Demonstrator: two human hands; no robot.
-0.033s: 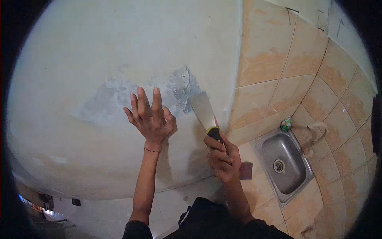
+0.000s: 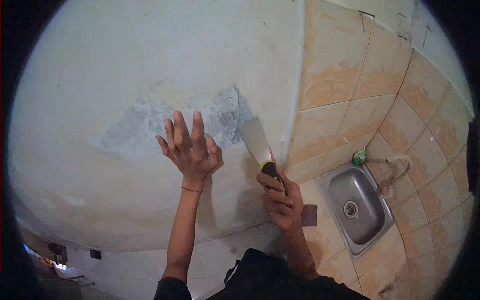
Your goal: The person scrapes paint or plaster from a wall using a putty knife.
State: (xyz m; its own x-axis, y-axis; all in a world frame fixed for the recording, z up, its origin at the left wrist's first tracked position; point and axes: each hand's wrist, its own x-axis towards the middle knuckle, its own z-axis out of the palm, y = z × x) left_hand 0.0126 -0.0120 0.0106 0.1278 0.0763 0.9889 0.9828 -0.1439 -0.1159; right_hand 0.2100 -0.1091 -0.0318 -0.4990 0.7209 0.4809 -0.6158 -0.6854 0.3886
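Note:
Fingers spread, my left hand (image 2: 194, 155) rests against the pale wall (image 2: 200, 55), over the lower edge of a rough grey patch (image 2: 127, 129) where the paint has come off. It holds nothing. My right hand (image 2: 282, 200) is wrapped round the black and yellow-green handle of a putty knife (image 2: 256, 140). The knife tilts up and to the left. Its wide metal blade has its tip at the right end of the patch, beside a cracked, flaking edge (image 2: 235, 112). Whether the tip presses on the wall is hard to tell.
On the right, a steel sink (image 2: 357, 200) is set in a tan tiled counter (image 2: 332, 250). A green packet (image 2: 359, 156) stands at its back corner. A dark reddish flat piece (image 2: 309, 215) lies beside my right wrist. Tan tiles (image 2: 332, 60) cover the adjoining wall.

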